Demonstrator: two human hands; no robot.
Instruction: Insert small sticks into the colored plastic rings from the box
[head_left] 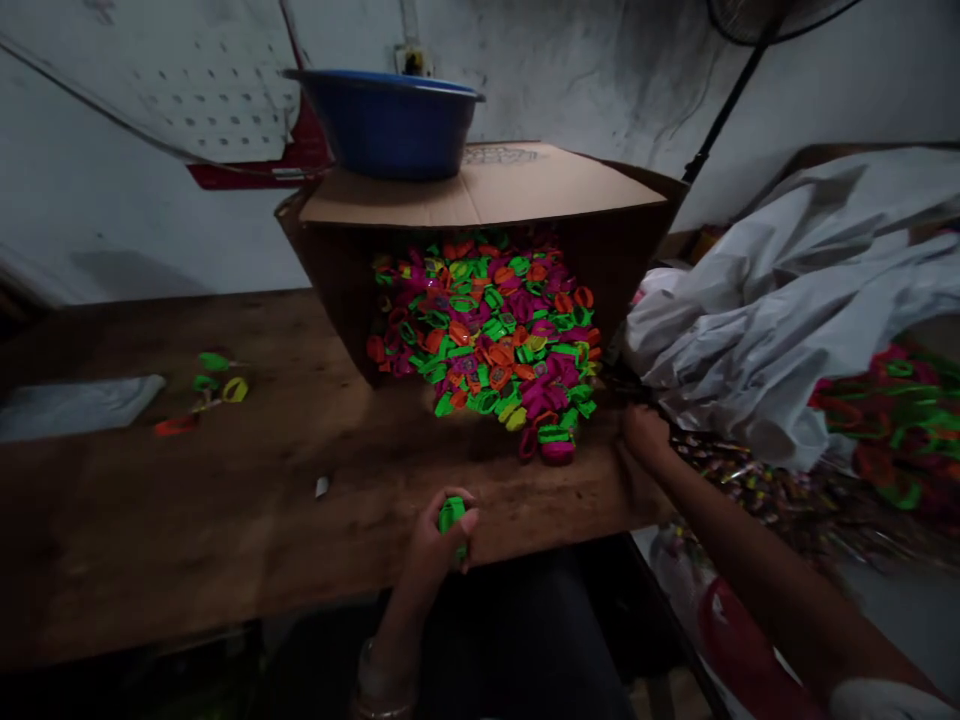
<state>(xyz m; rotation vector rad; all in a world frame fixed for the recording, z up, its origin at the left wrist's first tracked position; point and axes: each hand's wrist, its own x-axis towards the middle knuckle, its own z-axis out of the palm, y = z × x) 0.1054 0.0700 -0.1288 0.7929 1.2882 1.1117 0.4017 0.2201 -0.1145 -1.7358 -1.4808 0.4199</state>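
Observation:
My left hand [448, 525] is closed round a small green plastic toy watch [452, 514], just above the front edge of the wooden table. Over at the table's right end, my right hand [645, 436] is curled beside a heap of small shiny wrapped pieces [739, 490]; what its fingers hold, if anything, is hidden. Between and beyond my hands, a pile of toy watches [487, 340] in green, orange, magenta and yellow spills from a cardboard box [600, 195] lying on its side.
A blue basin [390, 125] stands on the box. On the left of the wooden table [300, 560] lie a few loose toy watches [214, 362] and a clear plastic bag [82, 405]. White sacking [780, 310] and more coloured watches [900, 430] are at the right.

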